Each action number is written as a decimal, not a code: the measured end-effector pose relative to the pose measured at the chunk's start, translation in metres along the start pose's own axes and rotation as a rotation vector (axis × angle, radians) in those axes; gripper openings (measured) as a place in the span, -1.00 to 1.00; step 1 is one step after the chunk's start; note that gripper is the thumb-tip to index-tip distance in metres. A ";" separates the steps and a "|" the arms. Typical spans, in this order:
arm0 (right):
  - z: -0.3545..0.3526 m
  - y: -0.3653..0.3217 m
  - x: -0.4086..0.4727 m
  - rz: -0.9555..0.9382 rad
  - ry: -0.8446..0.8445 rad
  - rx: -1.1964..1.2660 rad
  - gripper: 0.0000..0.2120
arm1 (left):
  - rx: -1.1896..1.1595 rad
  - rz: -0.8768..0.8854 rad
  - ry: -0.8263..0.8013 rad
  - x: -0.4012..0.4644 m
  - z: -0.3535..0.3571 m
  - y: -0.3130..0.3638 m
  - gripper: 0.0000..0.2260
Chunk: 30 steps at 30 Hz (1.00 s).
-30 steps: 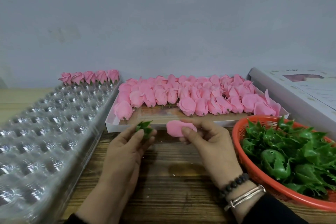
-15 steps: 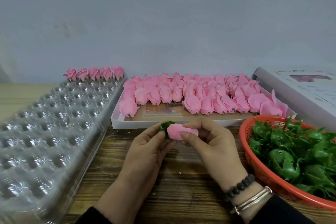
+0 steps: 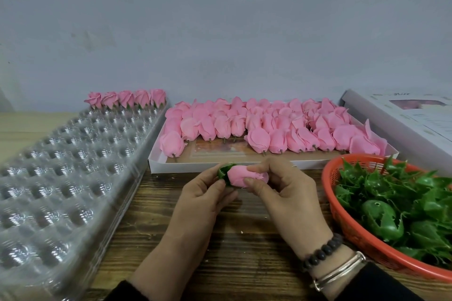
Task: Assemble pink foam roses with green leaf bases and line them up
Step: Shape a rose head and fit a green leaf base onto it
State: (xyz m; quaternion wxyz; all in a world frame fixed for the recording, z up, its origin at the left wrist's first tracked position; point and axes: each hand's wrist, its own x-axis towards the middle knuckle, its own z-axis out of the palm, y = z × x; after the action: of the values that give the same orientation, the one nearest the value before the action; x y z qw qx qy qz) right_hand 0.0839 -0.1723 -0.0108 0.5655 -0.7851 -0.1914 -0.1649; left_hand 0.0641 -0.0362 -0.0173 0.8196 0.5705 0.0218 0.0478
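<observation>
Down at the near edge, two dark sleeves, and a bead bracelet point(image 3: 322, 251) with a silver bangle point(image 3: 340, 269) on the right wrist. Both hands are up over the wooden counter point(image 3: 234, 247), meeting in the middle. The left hand point(image 3: 205, 194) has its fingers curled round a green leaf base point(image 3: 223, 171), and the right hand point(image 3: 286, 188) pinches a pink foam rose point(image 3: 241, 176) between thumb and fingertips, the rose lying sideways with its bottom end seated in that leaf base. To the right, an orange basket point(image 3: 342, 225) heaped with loose green leaf bases point(image 3: 401, 205). To the left, a clear plastic blister tray point(image 3: 63, 178) runs away from us. Just beyond the hands, a shallow white box point(image 3: 159, 166) packed with bare pink rose heads point(image 3: 264, 124). At the tray's far end, five finished roses point(image 3: 127, 99) stand in a row. Far right, a white carton point(image 3: 401, 120) against the grey wall point(image 3: 220, 32).
</observation>
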 end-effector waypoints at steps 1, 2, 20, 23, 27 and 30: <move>0.000 0.000 0.000 -0.005 0.004 -0.009 -0.86 | 0.024 0.007 -0.009 0.000 0.000 0.000 -0.72; 0.000 0.000 0.000 -0.009 0.010 -0.016 -0.86 | 0.048 0.014 -0.017 0.000 0.000 0.000 -0.73; 0.002 -0.005 0.000 -0.111 -0.032 -0.168 -0.89 | 0.136 0.055 -0.116 -0.006 0.005 0.001 -0.65; -0.001 -0.006 0.000 -0.141 -0.019 -0.213 -0.90 | 0.181 0.092 -0.182 -0.011 0.008 0.003 -0.60; 0.000 -0.008 -0.001 -0.140 -0.027 -0.216 -0.90 | 0.339 0.150 -0.137 -0.009 0.004 0.006 -0.61; 0.002 -0.012 -0.002 -0.177 -0.046 -0.186 -0.90 | 0.682 0.220 -0.019 -0.006 0.001 0.004 -0.56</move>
State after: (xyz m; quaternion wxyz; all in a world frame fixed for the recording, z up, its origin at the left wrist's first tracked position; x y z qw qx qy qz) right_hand 0.0765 -0.1674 -0.0018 0.4690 -0.8177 -0.2568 -0.2134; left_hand 0.0577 -0.0365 -0.0136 0.5723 0.8105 -0.0325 0.1204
